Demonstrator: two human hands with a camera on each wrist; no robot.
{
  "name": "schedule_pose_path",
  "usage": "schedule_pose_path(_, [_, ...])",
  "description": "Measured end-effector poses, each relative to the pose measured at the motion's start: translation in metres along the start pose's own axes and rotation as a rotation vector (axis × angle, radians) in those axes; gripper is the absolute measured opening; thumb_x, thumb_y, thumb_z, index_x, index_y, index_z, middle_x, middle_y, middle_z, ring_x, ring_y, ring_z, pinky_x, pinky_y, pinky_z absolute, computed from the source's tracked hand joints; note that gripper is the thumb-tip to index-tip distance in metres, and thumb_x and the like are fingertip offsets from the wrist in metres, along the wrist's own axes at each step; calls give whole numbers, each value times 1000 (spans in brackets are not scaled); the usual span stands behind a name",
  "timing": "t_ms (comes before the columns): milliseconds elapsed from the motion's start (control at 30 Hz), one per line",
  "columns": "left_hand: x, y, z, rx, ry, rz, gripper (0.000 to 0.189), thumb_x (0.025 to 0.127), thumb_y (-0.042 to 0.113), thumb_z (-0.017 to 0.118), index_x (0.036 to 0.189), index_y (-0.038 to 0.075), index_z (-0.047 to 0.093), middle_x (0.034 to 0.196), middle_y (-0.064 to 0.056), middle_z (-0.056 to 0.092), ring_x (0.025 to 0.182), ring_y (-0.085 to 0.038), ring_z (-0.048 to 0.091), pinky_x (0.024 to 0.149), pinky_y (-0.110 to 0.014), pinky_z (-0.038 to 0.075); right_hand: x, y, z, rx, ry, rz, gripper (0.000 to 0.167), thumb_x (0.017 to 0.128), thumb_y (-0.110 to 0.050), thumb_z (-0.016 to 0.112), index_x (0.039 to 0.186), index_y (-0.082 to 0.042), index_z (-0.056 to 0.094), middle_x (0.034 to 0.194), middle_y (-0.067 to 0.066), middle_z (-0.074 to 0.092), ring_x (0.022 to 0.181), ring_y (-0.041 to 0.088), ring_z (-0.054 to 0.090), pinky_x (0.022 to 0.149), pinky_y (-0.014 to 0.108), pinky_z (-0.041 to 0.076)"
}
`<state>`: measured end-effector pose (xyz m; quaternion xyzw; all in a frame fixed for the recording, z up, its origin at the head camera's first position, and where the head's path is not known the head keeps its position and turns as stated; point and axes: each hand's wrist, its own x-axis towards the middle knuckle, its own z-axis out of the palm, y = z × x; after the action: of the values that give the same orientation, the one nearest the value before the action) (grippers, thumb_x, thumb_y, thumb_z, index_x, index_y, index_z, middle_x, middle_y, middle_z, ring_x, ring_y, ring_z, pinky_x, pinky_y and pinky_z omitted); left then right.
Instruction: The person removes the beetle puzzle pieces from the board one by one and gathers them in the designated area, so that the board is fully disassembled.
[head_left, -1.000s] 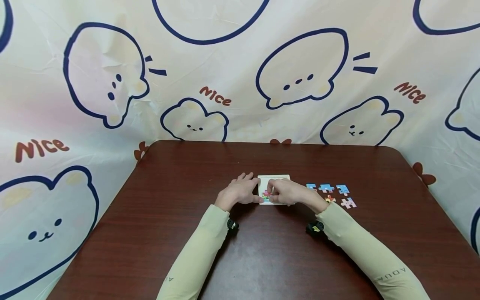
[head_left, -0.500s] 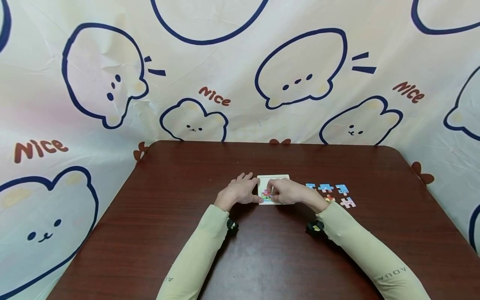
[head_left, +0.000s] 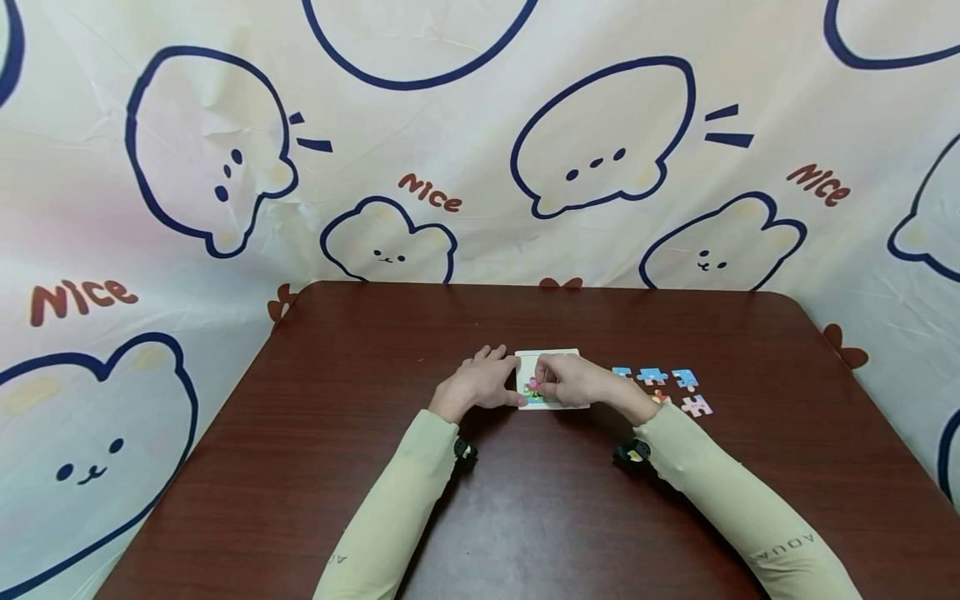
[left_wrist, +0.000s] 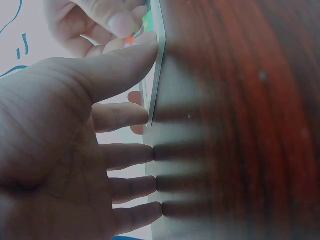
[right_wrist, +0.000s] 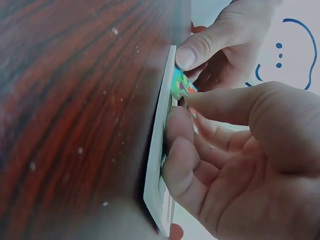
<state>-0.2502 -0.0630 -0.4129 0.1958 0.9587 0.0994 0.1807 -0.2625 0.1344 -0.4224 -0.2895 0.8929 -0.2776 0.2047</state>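
Observation:
A small white puzzle tray (head_left: 528, 363) lies on the table between both hands. Colourful jigsaw pieces (head_left: 533, 390) sit in its near left part, shown green, blue and red in the right wrist view (right_wrist: 181, 83). My left hand (head_left: 480, 382) steadies the tray's left side, thumb (left_wrist: 135, 55) on its near edge, the other fingers straight with tips down at the table. My right hand (head_left: 573, 381) is over the tray, thumb and forefinger pinching a puzzle piece (right_wrist: 183, 102) beside the fitted ones. Fingers hide most of that piece, and this hand covers the tray's right part.
To the right of the tray lie several loose puzzle pieces: blue ones (head_left: 652, 376) in the back row, a pink and white one (head_left: 697, 406) and a red-yellow one (head_left: 659, 397) nearer, partly behind the right wrist. A printed cloth (head_left: 480, 242) hangs behind the brown table (head_left: 375, 350).
My right thumb and fingers have shifted slightly over the tray, so more of the colourful pieces show. The left hand and the loose pieces stay in place.

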Motion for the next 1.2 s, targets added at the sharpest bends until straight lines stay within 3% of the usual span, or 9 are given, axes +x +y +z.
schedule_pose_path(167, [1,-1,1,-8,-1,0,62,91,48,65,143,19,47,163,-14,24,151,-38,18,118,-55,26,1,0,-1,4,30,-31,16,97,-24,62,87,-13,58,68,-1,54,53,10,49,51,24,40])
schedule_pose_path(333, [2,1,0,-8,1,-2,64,91,48,66,145,19,46,163,-14,24,151,-38,18,118,-55,25,-1,-1,-7,9,47,-79,16,96,-26,64,84,-15,61,68,-3,56,55,10,50,53,25,41])
schedule_pose_path(500, [2,2,0,-9,-2,-5,66,90,48,66,146,19,45,163,-14,24,151,-38,18,119,-55,25,-9,2,-12,6,70,-98,15,95,-28,65,85,-17,61,72,-5,59,55,9,49,54,24,41])
schedule_pose_path(667, [1,1,0,-16,6,-12,66,90,48,67,145,18,46,163,-13,24,151,-37,19,119,-54,25,-23,10,-18,44,61,-130,16,96,-29,63,88,-16,60,74,2,62,54,14,54,50,25,42])
schedule_pose_path(900, [-1,0,1,-21,13,-10,65,90,48,66,144,18,45,163,-13,23,151,-37,18,119,-54,25,-45,20,-24,55,65,-85,15,96,-32,64,90,-19,59,71,3,65,55,17,59,43,30,47])
schedule_pose_path(1200, [-1,0,2,-22,18,-1,65,90,47,67,144,17,45,163,-13,23,151,-38,18,118,-54,25,-70,33,-32,87,69,-43,9,95,-23,65,91,-19,58,74,4,67,58,25,61,44,32,48])
